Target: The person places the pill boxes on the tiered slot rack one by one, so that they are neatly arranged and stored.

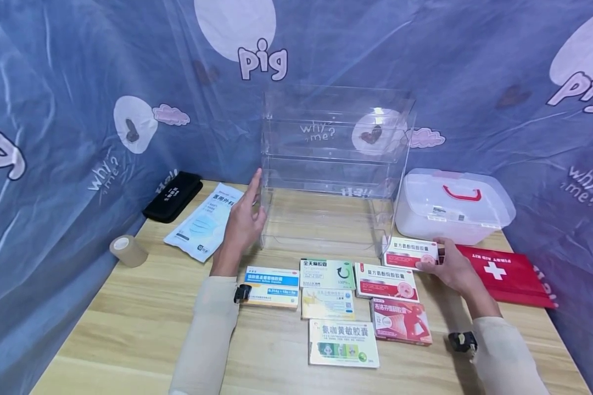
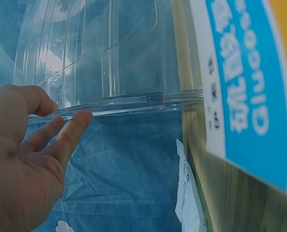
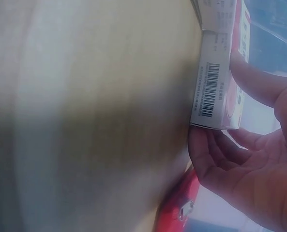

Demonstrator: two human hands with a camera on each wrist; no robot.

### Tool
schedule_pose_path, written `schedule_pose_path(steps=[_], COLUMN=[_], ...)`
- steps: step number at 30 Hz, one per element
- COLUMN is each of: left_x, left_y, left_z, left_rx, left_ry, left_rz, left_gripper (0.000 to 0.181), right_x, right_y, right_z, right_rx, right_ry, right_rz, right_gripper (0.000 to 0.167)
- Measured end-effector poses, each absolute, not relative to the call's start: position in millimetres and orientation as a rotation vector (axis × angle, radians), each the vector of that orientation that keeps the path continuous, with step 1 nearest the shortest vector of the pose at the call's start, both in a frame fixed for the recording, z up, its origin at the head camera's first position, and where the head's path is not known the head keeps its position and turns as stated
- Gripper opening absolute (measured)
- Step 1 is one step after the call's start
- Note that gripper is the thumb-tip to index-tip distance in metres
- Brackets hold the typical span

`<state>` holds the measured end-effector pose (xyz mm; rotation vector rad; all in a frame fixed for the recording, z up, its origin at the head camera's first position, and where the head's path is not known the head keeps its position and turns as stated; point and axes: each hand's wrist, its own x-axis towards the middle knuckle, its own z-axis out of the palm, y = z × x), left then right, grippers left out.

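Observation:
My right hand (image 1: 452,269) holds a red-and-white medicine box (image 1: 410,253) by its right end, at the front right corner of a clear stepped acrylic rack (image 1: 326,232). In the right wrist view, the thumb lies on the printed face of the box (image 3: 212,82) and the other fingers are at its barcode end. My left hand (image 1: 244,225) is at the rack's left side, fingers fairly straight, the fingertips (image 2: 83,116) touching the edge of the side panel. A matching red-and-white box (image 1: 386,282) lies in front of the rack.
More medicine boxes lie in front: blue-and-orange (image 1: 270,287), green (image 1: 326,274), pale yellow (image 1: 328,304), white (image 1: 343,344) and pink (image 1: 401,321). A lidded plastic case (image 1: 454,203) and red first aid pouch (image 1: 506,277) stand right; a mask packet (image 1: 202,225), black case (image 1: 173,196) and tape roll (image 1: 128,250) left.

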<state>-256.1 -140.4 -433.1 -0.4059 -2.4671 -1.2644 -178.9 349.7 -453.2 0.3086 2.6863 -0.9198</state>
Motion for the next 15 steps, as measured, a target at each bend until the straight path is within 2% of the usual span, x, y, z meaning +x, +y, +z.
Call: schedule_pose_path(steps=[15], left_x=[-255.8], left_y=[-139.6], left_z=[-431.7], left_rx=[-0.389], left_ry=[-2.478], left_rz=[-1.219], left_gripper=[0.092], right_x=[-174.6], right_y=[349.0], right_z=[-457.6], right_rx=[0.316], right_ry=[2.755], right_rz=[-0.888], right_gripper=[0.105])
